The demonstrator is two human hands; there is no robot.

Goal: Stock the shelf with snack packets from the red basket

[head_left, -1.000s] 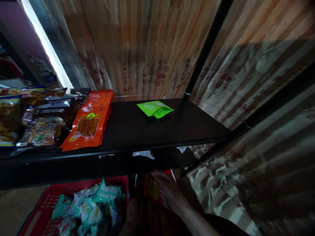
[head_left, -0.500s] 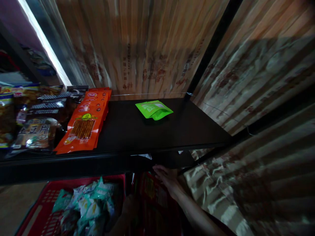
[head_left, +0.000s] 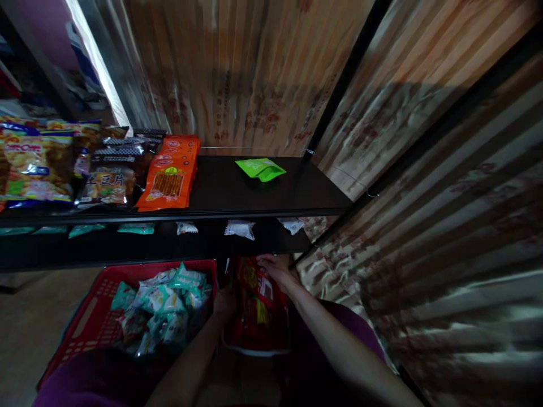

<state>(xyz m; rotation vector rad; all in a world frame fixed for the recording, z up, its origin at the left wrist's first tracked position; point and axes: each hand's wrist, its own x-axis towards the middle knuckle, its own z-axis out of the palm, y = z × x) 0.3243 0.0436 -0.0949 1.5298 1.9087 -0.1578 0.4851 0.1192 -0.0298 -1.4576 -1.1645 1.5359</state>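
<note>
Low between my knees stands a red bag (head_left: 274, 333) with a pale lower edge, in deep shade, with red and yellow snack packets (head_left: 259, 288) showing in it. My left hand (head_left: 224, 302) is closed at the bag's left edge, its fingertips lost in the dark. My right hand (head_left: 276, 268) reaches over the bag's upper right edge, fingers bent onto the red wrapping. Beside my left hand, a red plastic basket (head_left: 91, 314) holds several small teal and white snack packets (head_left: 163, 302).
A black shelf (head_left: 220, 192) crosses ahead, bearing a green pouch (head_left: 262, 168), orange snack-stick packs (head_left: 172, 175) and bagged chips (head_left: 38, 167). Small packets (head_left: 240, 228) line the lower shelf (head_left: 203, 243). Black posts (head_left: 335, 107) and a patterned curtain (head_left: 424, 237) stand at the right.
The view has tipped down and shifted, so the lower shelf's packets and more of the bag show. My right hand's fingers now lie over the top of the red bag.
</note>
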